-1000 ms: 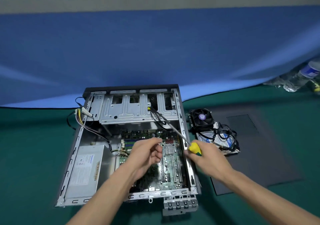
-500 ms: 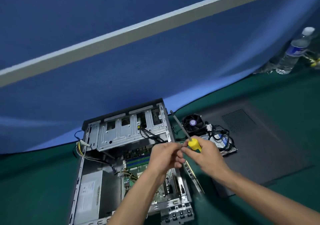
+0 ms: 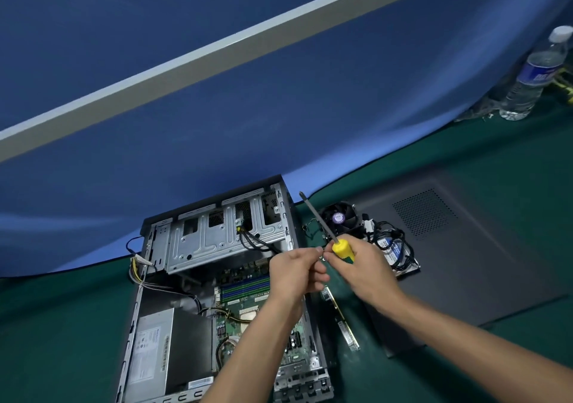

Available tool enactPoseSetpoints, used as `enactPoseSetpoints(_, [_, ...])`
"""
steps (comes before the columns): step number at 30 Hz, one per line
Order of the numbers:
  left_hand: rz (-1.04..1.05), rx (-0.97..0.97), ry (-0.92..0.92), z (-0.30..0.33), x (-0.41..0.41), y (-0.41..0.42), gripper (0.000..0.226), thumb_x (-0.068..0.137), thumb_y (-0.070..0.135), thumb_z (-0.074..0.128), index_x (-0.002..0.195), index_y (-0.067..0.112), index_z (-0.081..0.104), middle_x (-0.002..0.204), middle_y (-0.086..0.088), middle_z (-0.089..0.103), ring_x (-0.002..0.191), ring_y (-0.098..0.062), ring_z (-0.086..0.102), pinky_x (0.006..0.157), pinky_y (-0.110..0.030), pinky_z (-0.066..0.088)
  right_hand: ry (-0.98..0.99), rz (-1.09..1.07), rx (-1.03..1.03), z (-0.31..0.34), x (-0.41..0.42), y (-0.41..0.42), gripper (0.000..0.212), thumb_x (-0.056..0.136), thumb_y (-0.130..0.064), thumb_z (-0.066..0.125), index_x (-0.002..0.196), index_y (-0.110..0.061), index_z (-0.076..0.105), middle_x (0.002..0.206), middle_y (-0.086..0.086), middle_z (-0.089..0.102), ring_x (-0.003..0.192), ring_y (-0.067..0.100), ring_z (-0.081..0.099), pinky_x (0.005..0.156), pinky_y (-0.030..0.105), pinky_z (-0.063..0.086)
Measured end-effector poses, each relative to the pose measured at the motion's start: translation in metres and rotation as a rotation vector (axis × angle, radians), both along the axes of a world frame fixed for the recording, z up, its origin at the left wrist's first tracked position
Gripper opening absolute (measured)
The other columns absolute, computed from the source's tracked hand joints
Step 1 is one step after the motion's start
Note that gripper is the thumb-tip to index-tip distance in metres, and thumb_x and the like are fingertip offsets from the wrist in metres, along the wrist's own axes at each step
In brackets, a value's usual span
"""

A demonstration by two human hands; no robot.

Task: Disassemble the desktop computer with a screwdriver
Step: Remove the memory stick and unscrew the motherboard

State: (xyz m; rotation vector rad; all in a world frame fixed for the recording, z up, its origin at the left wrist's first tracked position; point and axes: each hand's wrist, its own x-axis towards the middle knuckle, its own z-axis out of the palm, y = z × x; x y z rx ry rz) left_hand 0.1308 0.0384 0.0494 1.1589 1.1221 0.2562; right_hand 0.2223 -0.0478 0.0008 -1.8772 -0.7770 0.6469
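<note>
Open desktop computer case (image 3: pixel 217 294) lay on the green table (image 3: pixel 62 325), containing power supply (image 3: pixel 155 347), motherboard (image 3: pixel 245 303) and drive cage (image 3: pixel 223 235). Right hand (image 3: pixel 362 271) gripped the yellow-handled screwdriver (image 3: pixel 328 235) above it; left hand (image 3: pixel 296 271) pinched closed beside it, contents indiscernible.

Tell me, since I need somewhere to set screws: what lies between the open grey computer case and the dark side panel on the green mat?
In the head view, a long narrow circuit card lies there.
</note>
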Motion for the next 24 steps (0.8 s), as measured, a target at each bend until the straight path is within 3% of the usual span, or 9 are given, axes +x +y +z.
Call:
enactPoseSetpoints(11, [0.007, 0.025, 0.06, -0.032, 0.013, 0.011, 0.015, 0.089, 0.007, 0.06, 0.075, 0.004, 0.064, 0.045, -0.001, 0.055, 0.036, -0.01, 0.049, 0.034, -0.018, 0.038, 0.033, -0.007, -0.032, -0.024, 0.009, 0.011, 0.008, 0.085, -0.026, 0.067, 0.084, -0.022, 0.061, 0.073, -0.004, 0.065, 0.07, 0.015, 0.058, 0.068, 0.035, 0.046])
enactPoseSetpoints(16, [-0.016, 0.123, 0.129, -0.046, 0.007, 0.017, 0.021, 0.089, 0.01, 0.06, 0.069, 0.004, 0.064, 0.045, -0.001, 0.056, 0.028, -0.011, 0.037, 0.032, -0.014, 0.025, 0.043, 0.024, -0.058, -0.037, 0.005, 0.016, 0.009, 0.085, -0.027, 0.066, 0.08, -0.027, 0.058, 0.07, -0.007, 0.062, 0.067, 0.014, 0.056, 0.064, 0.036, 0.045])
enactPoseSetpoints(20, [0.01, 0.208, 0.14, -0.054, 0.009, 0.015, 0.028, 0.09, 0.01, 0.057, 0.063, 0.007, 0.061, 0.042, -0.001, 0.056, 0.028, -0.011, 0.035, 0.036, -0.016, 0.028, 0.051, 0.031, -0.075, -0.045, 0.003, 0.018, 0.011, 0.085, -0.028, 0.065, 0.077, -0.027, 0.057, 0.067, -0.004, 0.062, 0.064, 0.015, 0.055, 0.063, 0.036, 0.045])
enactPoseSetpoints(22, [0.08, 0.379, 0.182, -0.056, 0.011, 0.01, 0.027, 0.091, 0.016, 0.054, 0.064, 0.016, 0.056, 0.04, 0.005, 0.05, 0.033, -0.008, 0.035, 0.041, -0.023, 0.03, 0.073, 0.005, -0.086, -0.049, 0.005, 0.021, 0.014, 0.086, -0.026, 0.066, 0.075, -0.022, 0.058, 0.067, -0.001, 0.062, 0.063, 0.018, 0.055, 0.062, 0.035, 0.044])
enactPoseSetpoints(24, [0.078, 0.697, 0.338, -0.06, 0.007, 0.004, 0.024, 0.091, 0.026, 0.051, 0.067, 0.022, 0.047, 0.043, 0.009, 0.044, 0.039, -0.004, 0.037, 0.044, -0.025, 0.029, 0.067, -0.019, -0.145, -0.056, 0.008, 0.026, 0.016, 0.086, -0.027, 0.065, 0.074, -0.017, 0.06, 0.066, 0.002, 0.062, 0.064, 0.022, 0.055, 0.062, 0.034, 0.044])
